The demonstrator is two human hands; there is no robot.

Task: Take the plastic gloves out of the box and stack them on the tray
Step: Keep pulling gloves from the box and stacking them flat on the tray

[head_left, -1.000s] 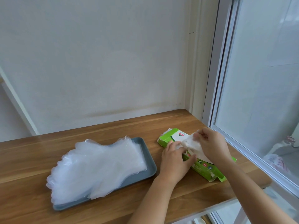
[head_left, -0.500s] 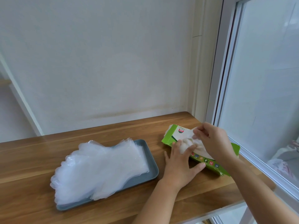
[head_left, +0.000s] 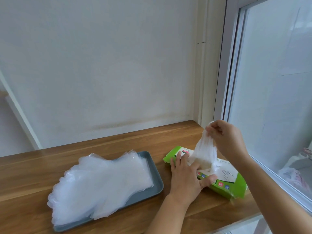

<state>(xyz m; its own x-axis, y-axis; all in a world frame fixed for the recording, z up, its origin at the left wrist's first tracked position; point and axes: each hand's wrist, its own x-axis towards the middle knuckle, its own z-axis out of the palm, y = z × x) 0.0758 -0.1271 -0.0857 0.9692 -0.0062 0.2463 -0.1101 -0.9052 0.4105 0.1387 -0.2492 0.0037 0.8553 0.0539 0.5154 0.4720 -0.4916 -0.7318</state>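
Note:
A green cardboard glove box [head_left: 228, 186] lies on the wooden table at the right. My left hand [head_left: 184, 176] presses flat on the box, fingers on top and thumb along its front side. Above the box, my right hand [head_left: 226, 137] pinches a clear plastic glove [head_left: 205, 149], which stretches up out of the box's opening. A pile of clear plastic gloves [head_left: 103, 181] lies on the grey tray [head_left: 152, 191] to the left; the glove fingers hang over the tray's left end.
The wooden table [head_left: 118, 146] ends at a front edge close to me and meets a white wall behind. A window frame [head_left: 226, 81] stands right beside the box.
My right hand has risen from the box top, drawing the glove upward out of the opening. My left hand stays pressed on the box.

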